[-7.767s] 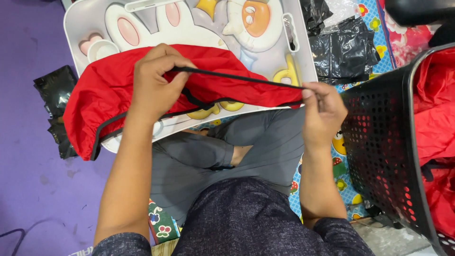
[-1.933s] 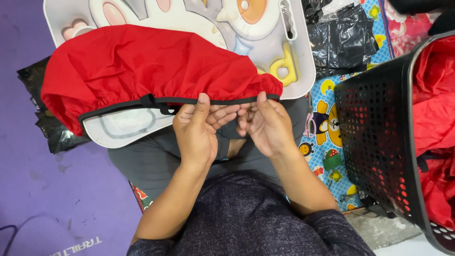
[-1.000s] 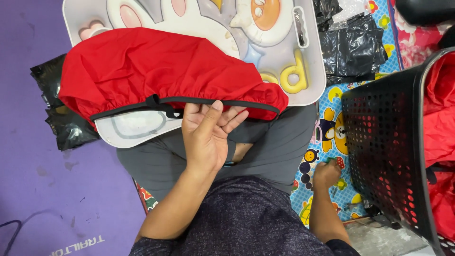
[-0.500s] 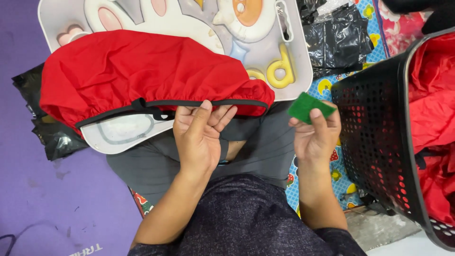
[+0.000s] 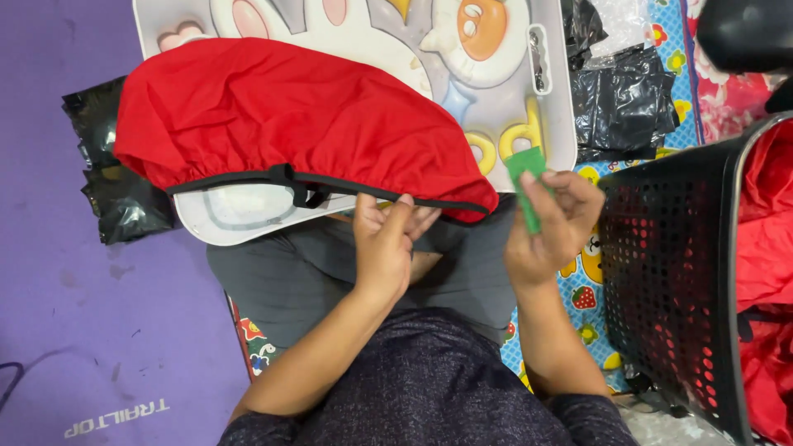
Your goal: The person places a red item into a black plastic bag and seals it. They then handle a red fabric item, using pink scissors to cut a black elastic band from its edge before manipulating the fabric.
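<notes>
Red fabric cover lies bunched over a white cartoon-printed tray on the person's lap; it looks light, soft and floppy, so the black elastic hem along its near edge is judged the firmest place to take hold. Left hand pinches that hem near its right end, fingers closed on it. Right hand holds a small green card, thin and fairly stiff, between thumb and fingers, just beside a black mesh basket.
</notes>
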